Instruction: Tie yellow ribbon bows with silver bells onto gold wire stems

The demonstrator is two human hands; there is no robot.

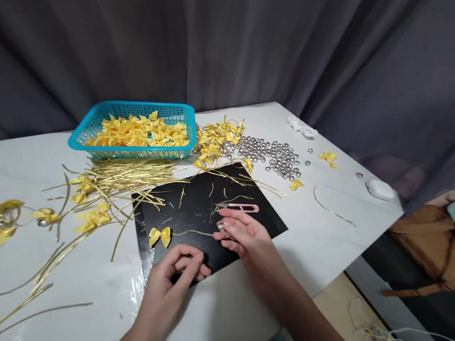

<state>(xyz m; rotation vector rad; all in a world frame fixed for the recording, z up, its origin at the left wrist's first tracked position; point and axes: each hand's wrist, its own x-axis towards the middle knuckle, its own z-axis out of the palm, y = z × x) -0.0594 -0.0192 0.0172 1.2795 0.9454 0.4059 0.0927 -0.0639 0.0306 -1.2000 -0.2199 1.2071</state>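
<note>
Silver bell (220, 226) sits pinched in the right hand (241, 234) over the black mat (197, 198), gold wire (192, 232) trailing to a yellow bow (159, 236); left hand (174, 271) curls loosely, fingertips together, beside it.

We log two bare forearms entering from below the black mat (200, 215), no sleeves in view, no rings, watch or bracelets visible, left hand (174, 271) slim-fingered, right hand (241, 234) likewise, nails short and unpainted as far as we can tell
</note>
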